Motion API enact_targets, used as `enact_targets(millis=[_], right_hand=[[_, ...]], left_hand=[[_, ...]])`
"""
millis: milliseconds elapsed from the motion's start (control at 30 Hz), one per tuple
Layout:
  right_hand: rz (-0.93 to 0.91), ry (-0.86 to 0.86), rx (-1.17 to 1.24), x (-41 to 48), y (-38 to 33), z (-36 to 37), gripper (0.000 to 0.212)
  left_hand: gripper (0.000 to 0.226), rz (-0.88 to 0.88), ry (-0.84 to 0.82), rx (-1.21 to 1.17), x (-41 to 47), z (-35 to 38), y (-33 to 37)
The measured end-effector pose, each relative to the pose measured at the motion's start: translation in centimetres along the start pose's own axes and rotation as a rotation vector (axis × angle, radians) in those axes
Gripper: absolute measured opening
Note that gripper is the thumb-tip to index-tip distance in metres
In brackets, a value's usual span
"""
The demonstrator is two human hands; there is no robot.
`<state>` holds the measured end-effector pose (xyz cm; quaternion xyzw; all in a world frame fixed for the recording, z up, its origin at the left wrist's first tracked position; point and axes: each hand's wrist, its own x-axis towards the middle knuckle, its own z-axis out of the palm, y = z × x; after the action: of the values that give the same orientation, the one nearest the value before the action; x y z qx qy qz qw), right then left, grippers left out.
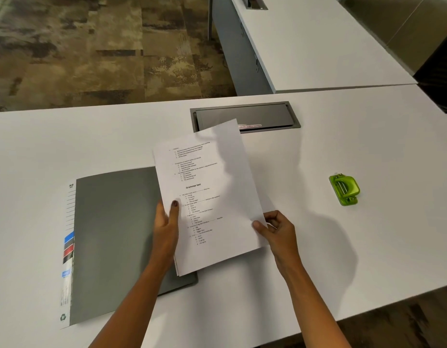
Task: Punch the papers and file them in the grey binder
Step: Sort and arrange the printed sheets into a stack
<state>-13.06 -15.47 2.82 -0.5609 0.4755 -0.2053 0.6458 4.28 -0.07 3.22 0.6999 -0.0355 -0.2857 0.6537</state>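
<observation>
A thin stack of printed white papers (212, 192) is lifted off the table, tilted, over the right edge of the closed grey binder (112, 237). My left hand (166, 222) grips the stack's left edge, thumb on top. My right hand (275, 227) pinches the right edge near the bottom corner. The binder lies flat at the left, its white labelled spine strip facing left. A small green hole punch (344, 189) sits alone on the table to the right, well apart from both hands.
The white table (343, 247) carries a grey cable hatch (245, 116) just behind the papers. A second white desk (318, 46) joins at the back right. Patterned carpet lies beyond the far edge, and the table's near edge runs at the lower right.
</observation>
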Motion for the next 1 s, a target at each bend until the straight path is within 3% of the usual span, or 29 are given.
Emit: enact_targets(millis=[133,267,367,467,567,800,1000], right_hand=[[0.014,0.007,-0.026,0.3,-0.1,0.1,0.038],[-0.022,0.193,-0.123,1.2,0.5,-0.5,0.024],[-0.067,0.371,-0.488,2.3,1.8,-1.0,0.028],[0.048,0.37,-0.881,2.9,2.8,-0.8,0.058],[0.075,0.373,-1.04,2.8,3.4,-0.2,0.068],[0.139,0.395,-0.881,3.7,3.6,0.1,0.049],[-0.073,0.515,-0.487,2.9,2.7,-0.8,0.016]], left_hand=[[0.038,0.038,-0.004,0.041,0.4,-0.4,-0.6],[0.035,0.054,-0.006,0.033,0.4,-0.6,-0.6],[0.033,0.066,-0.013,0.042,0.3,-0.9,-0.5],[0.032,0.06,-0.002,0.024,0.3,-1.1,-0.6],[0.031,0.052,0.004,0.021,0.2,-1.1,-0.5],[0.031,0.036,0.035,-0.015,0.2,-1.7,-0.7],[0.032,0.026,0.048,-0.03,0.2,-2.0,-0.8]])
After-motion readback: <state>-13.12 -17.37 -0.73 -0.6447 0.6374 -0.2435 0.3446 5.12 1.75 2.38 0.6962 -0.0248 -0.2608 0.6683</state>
